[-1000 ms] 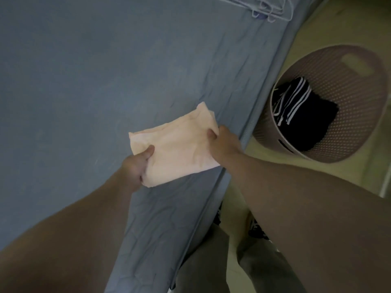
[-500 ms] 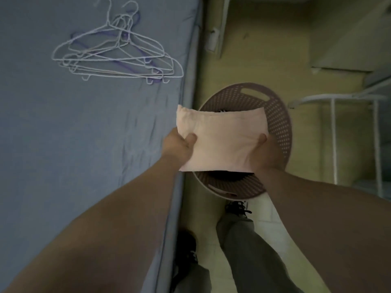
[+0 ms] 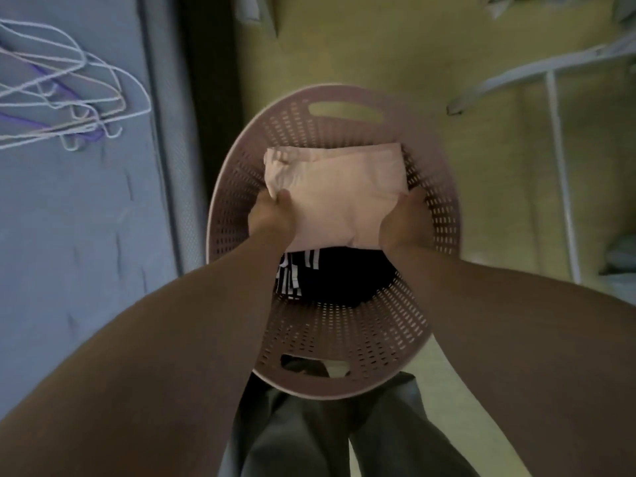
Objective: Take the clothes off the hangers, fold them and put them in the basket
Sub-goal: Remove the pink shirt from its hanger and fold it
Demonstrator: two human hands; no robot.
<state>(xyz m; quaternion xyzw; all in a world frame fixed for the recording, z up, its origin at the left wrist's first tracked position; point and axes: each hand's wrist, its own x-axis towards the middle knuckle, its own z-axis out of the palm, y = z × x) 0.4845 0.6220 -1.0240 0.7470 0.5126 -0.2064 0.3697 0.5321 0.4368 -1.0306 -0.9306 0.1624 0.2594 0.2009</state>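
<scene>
Over the far half of the round mauve perforated plastic basket (image 3: 344, 335), a folded pale pink garment (image 3: 334, 191) was held flat and level, its long edges running left to right. The flat carry looked meant to stop the folds from slipping open on the way down.

The left hand (image 3: 272, 215) gripped the near-left corner with the thumb pressed on top. The rest of its fingers were tucked under the cloth and out of sight. The right hand (image 3: 401, 222) held the near-right corner the same way, curled round the edge. A grip at both near corners spread the weight, so the soft bundle sagged little. Whether its far edge touched the basket wall could not be told.

Beneath it, at the bottom of the basket, lay a folded black garment with white stripes (image 3: 306, 273). Its near part showed past the pink cloth. The pink piece seemed lined up to land on top of it as the next layer. My judgement is that the placing step was nearly done, with only the lowering and release left.

The basket stood on the yellowish floor (image 3: 447, 46), just right of the bed with its blue-grey sheet (image 3: 69, 270), close enough to reach without walking. On the bed, at the far left, lay a loose pile of white and purple wire hangers (image 3: 69, 108), all bare, which suggests little clothing was left to fold. A white metal frame (image 3: 557, 132) stood on the floor to the far right, well apart from the basket. The person's legs in grey trousers (image 3: 292, 442) stood at the basket's near rim.
</scene>
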